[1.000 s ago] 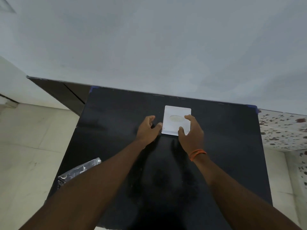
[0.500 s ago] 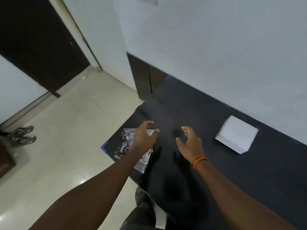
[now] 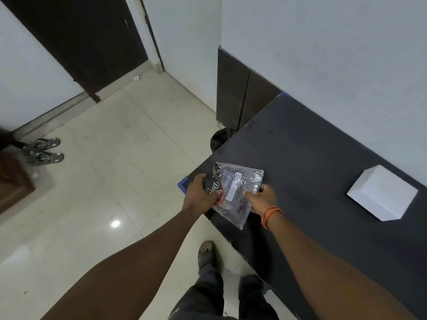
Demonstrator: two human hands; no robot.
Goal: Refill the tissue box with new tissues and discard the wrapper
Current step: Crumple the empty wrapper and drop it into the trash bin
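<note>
A clear, crinkled plastic wrapper (image 3: 240,188) with dark print and a white label lies at the near left corner of the black table (image 3: 312,158). My left hand (image 3: 199,196) grips its left edge. My right hand (image 3: 262,198) pinches its right edge, an orange thread band on the wrist. The white tissue box (image 3: 382,192) stands on the table far to the right, apart from both hands.
A dark round object (image 3: 220,138) stands on the pale tiled floor just past the table's left edge. A pair of sandals (image 3: 42,150) lies on the floor at far left. A dark door (image 3: 76,42) is beyond. My legs and feet (image 3: 208,250) stand by the table.
The view swung left from the tissue box. Both hands left the box, crossed to the table's left corner and took hold of the plastic wrapper.
</note>
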